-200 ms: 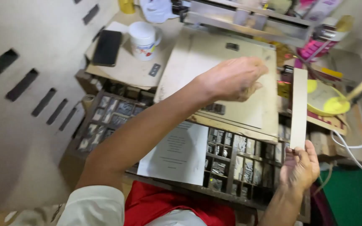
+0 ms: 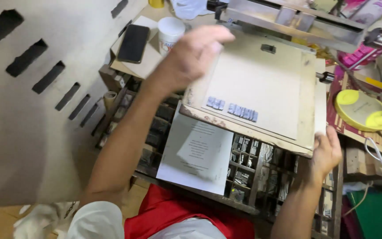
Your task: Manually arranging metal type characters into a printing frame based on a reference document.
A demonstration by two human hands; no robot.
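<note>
While my right hand (image 2: 326, 152) is curling its fingers around the near right corner of the flat tray (image 2: 261, 84), I am keeping that board tilted slightly toward me so the short row of metal type (image 2: 233, 109) is resting against its lower lip instead of sliding off. My left hand (image 2: 195, 55) is hovering over the tray's far left edge, fingers loosely spread and pinching nothing; motion blur is hiding whether it is touching the board. Below both hands, a compartmented type case (image 2: 248, 172) is lying open, its small cells holding dark metal sorts, and a printed paper sheet (image 2: 197, 150) is lying flat across its left half, just under the tray's front edge. Beyond the left hand, a black phone (image 2: 133, 43) and a white cup (image 2: 170, 33) are sitting on a cardboard-coloured surface. Outward of the right hand, a yellow dish (image 2: 354, 108) is resting on a red mat. The tray's surface is looking matte, worn and stained; the type is looking grey and blocky.
</note>
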